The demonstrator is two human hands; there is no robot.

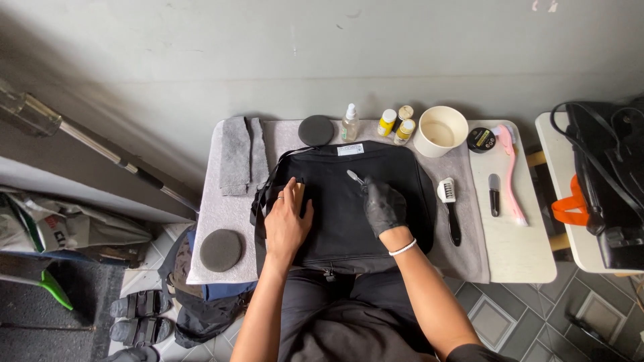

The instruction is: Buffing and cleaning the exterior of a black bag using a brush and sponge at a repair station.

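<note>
Tabletop point(516, 258) under a grey cloth stands against a plain grey wall over tiled floor, and on it I see a black bag point(335, 201) lying flat at the middle. My left hand point(287, 221) rests open and flat on the bag, while my gloved right hand point(384, 206) has its fingers closed round a small pale-tipped tool point(355, 177) touching the bag; what kind of tool I cannot tell. Behind stand a round black pad point(315, 129), a spray bottle point(349, 123), small jars point(396, 124) and a cream cup point(440, 131), with brushes point(449, 208) to the right, and a second bag point(607, 174) is cut off by the frame edge.
</note>
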